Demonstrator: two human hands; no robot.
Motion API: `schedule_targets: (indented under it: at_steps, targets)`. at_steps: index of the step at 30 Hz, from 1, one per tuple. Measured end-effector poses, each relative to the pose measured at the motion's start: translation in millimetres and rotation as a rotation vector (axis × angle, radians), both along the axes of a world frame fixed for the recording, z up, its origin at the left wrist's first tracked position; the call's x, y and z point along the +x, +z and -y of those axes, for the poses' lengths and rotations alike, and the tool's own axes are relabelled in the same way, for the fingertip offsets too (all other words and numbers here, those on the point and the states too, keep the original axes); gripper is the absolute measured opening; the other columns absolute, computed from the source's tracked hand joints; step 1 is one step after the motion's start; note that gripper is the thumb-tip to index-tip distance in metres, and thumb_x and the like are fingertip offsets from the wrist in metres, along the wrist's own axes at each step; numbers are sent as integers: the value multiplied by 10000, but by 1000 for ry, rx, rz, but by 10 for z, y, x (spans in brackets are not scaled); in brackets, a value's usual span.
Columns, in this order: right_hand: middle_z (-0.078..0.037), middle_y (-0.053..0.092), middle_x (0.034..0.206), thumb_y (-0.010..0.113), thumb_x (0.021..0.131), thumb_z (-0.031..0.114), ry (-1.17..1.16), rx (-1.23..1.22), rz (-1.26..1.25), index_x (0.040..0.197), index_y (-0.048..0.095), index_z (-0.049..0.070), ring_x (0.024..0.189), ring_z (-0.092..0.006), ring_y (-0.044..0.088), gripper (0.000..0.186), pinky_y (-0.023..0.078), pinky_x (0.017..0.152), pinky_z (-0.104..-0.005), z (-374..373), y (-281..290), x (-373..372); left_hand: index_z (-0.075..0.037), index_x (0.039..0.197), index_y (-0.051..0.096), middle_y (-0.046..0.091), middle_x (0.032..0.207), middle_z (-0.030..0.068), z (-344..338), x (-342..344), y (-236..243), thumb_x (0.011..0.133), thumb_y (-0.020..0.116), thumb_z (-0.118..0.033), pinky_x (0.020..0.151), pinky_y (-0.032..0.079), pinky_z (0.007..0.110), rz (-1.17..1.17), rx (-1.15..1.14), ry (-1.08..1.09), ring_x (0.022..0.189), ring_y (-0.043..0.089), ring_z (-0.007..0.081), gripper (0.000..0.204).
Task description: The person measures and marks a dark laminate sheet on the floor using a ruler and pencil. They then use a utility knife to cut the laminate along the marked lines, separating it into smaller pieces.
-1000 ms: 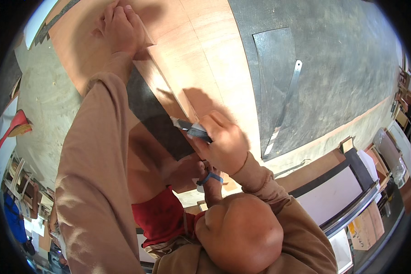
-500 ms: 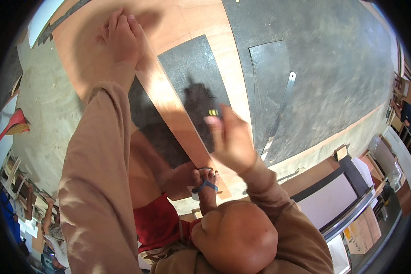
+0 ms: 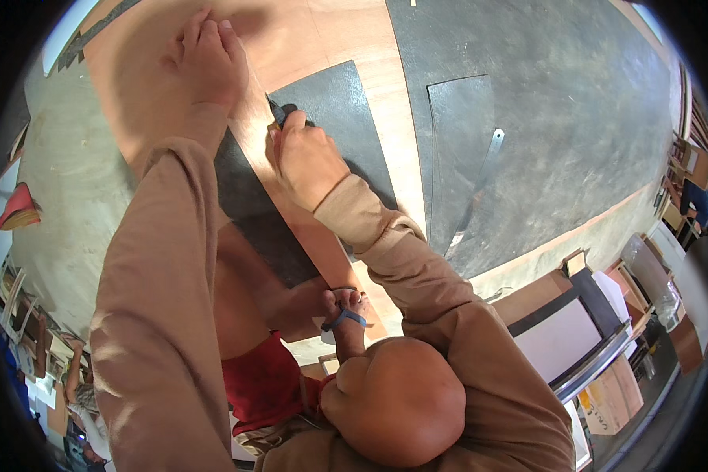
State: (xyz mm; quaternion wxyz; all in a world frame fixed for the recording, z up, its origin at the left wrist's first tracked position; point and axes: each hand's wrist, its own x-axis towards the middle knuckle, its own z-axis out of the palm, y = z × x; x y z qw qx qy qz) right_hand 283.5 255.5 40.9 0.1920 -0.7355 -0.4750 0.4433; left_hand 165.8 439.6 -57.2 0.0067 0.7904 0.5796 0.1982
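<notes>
A long straight wooden strip [image 3: 322,236] lies slantwise across a black sheet [image 3: 334,90], part of which shows on either side of it. My left hand [image 3: 216,63] rests on the strip's far end, its fingers spread. In my right hand [image 3: 311,161] is a dark utility knife [image 3: 288,115] with a bit of yellow on it. Its tip points away from me, at the strip's right edge by the sheet's far corner. My foot [image 3: 346,308], in a blue-strapped sandal, is at the strip's near end.
Light plywood [image 3: 291,39] lies under the black sheet. To the right is a large dark sheet [image 3: 558,141] bearing a narrow black offcut [image 3: 456,118] and a thin metal strip [image 3: 492,149]. Framed panels [image 3: 562,338] stand at the lower right; a red object [image 3: 17,208] is far left.
My right hand has moved away from me and leftward with the knife, from beside the strip's near half to the sheet's far corner. My left hand still rests on the strip.
</notes>
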Motion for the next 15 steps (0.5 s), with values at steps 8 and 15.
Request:
schedule_targets:
  at_steps: [8,15]
  targets:
    - [-418,675,920,485,1069,229,-7,-185,11,1082,482,-119,879,-584,687,348,575,800,-604,198,63,96,-57,1249,690,630,1415,132,160,353,235,1074,462,-292,1140,333,608,53,22,27,1326,533,406,371]
    - [-370,698,913,560,1063,293,101,-617,-131,1109,436,-70,864,-552,706,386,583,746,-613,1920,423,78,-31,1239,682,651,1339,169,86,34,204,1083,458,-253,1110,380,573,36,178,3,1271,548,419,351]
